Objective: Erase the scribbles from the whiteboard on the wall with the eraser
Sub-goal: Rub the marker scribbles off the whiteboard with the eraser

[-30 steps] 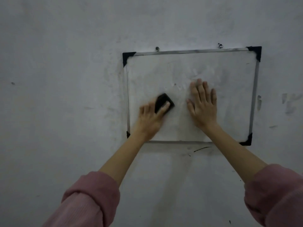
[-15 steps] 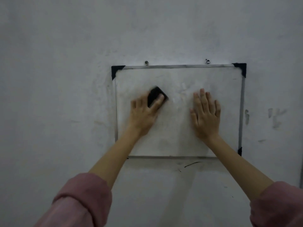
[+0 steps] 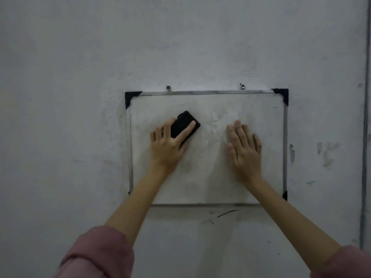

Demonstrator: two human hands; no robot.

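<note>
A small whiteboard (image 3: 210,177) with a metal frame and black corner caps hangs on the grey wall. Its surface looks smeared, with only faint grey traces and two tiny dark marks near the top edge. My left hand (image 3: 167,146) grips a black eraser (image 3: 184,124) and holds it against the upper left part of the board. My right hand (image 3: 244,151) lies flat on the right half of the board, fingers straight and pointing up.
Two screws (image 3: 243,86) hold the board at its top edge. A dark stroke (image 3: 226,213) marks the wall just below the frame, and smudges (image 3: 327,155) sit to the right. A vertical wall edge (image 3: 364,137) runs down the far right.
My left hand has carried the eraser up and to the left across the board. My right hand has stayed flat in about the same spot. The view has tilted upward.
</note>
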